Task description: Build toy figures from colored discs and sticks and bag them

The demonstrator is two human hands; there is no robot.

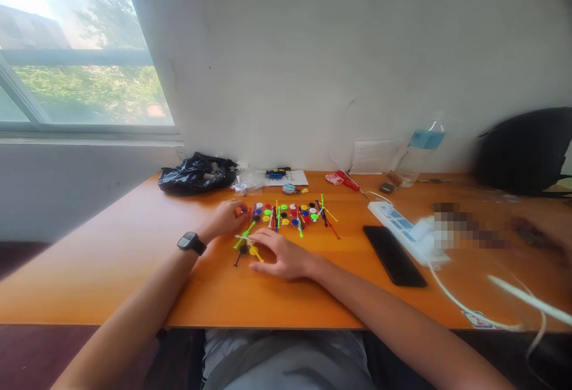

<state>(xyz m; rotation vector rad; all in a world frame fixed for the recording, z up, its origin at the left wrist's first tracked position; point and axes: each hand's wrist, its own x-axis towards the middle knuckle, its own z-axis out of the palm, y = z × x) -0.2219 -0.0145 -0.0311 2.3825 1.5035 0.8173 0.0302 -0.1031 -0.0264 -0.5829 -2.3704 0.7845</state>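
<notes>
A spread of small coloured plastic discs and thin sticks (292,214) lies on the orange table (134,259). My left hand (227,217), with a dark watch on its wrist, is closed in a pinch on a small orange-red piece (241,211) at the left end of the spread. My right hand (279,253) lies on the table nearer to me, its fingers stretched towards a small group of joined pieces (248,245): a green stick, a yellow disc and a black disc. The fingertips touch or nearly touch that group.
A black plastic bag (196,174) and a clear bag sit at the back left. A black phone (394,255), a white power strip (404,229) with cables, a water bottle (417,154) and a dark backpack (525,151) lie to the right.
</notes>
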